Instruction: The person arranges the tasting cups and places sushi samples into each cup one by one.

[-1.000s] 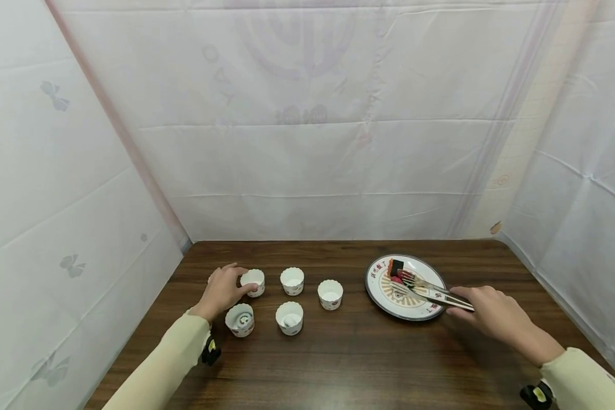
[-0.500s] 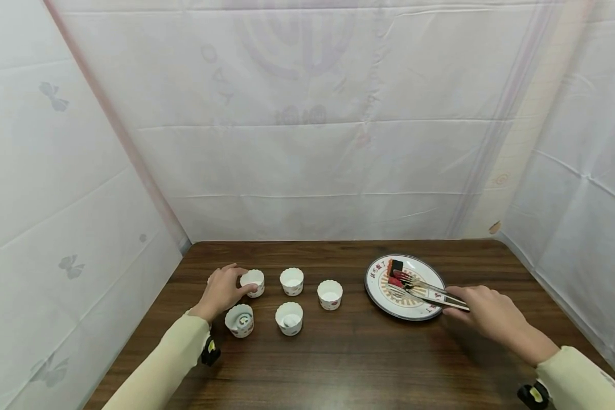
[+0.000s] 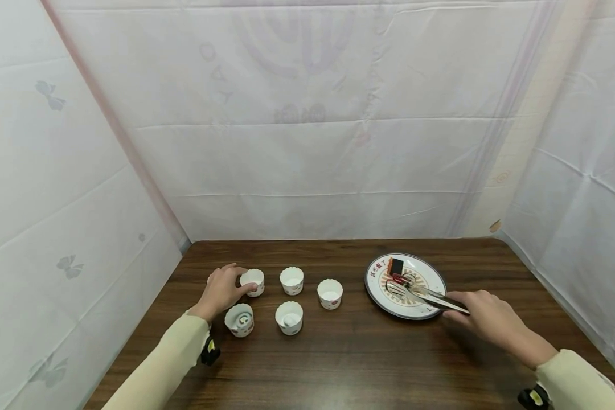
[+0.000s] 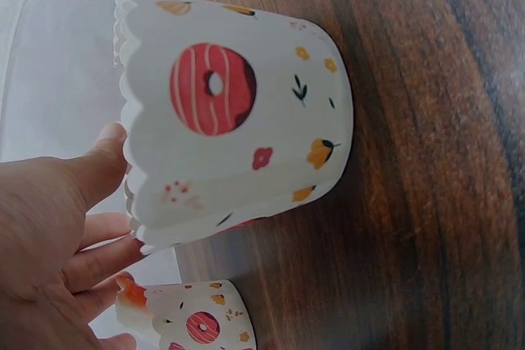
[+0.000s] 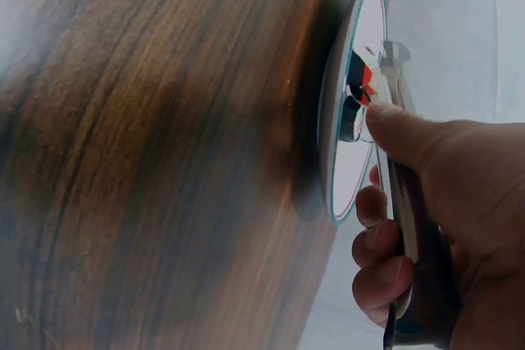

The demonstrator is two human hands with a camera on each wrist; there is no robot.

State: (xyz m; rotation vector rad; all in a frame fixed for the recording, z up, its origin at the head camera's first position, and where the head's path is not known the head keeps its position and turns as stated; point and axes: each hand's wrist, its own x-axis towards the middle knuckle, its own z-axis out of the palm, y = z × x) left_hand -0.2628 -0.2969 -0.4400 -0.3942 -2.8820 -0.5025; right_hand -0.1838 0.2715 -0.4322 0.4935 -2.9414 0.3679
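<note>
My left hand (image 3: pixel 224 293) is at the back left white paper baking cup (image 3: pixel 253 278), thumb and fingers on either side of its rim. Close before the left wrist camera stands another paper cup (image 4: pixel 246 112), printed with a donut and flowers; in the head view this front left cup (image 3: pixel 240 322) holds a small round piece with a pale swirl. My right hand (image 3: pixel 487 313) grips metal tongs (image 3: pixel 425 296), tips low over a patterned plate (image 3: pixel 434 274). A small red piece (image 3: pixel 401 279) lies at the tips, partly hidden by them. Behind it sits an orange-and-black sushi piece (image 3: pixel 396 266).
More paper cups stand in the middle: a back one (image 3: pixel 292 279), a front one (image 3: pixel 289 320) and a right one (image 3: pixel 330 296). Brown wood table (image 3: pixel 333 364); white cloth walls (image 3: pixel 307 188) rise behind it and at both sides.
The two tips of the tongs have come closer together around the red piece, and my right hand has shifted slightly left. My left hand and the cups stay in place.
</note>
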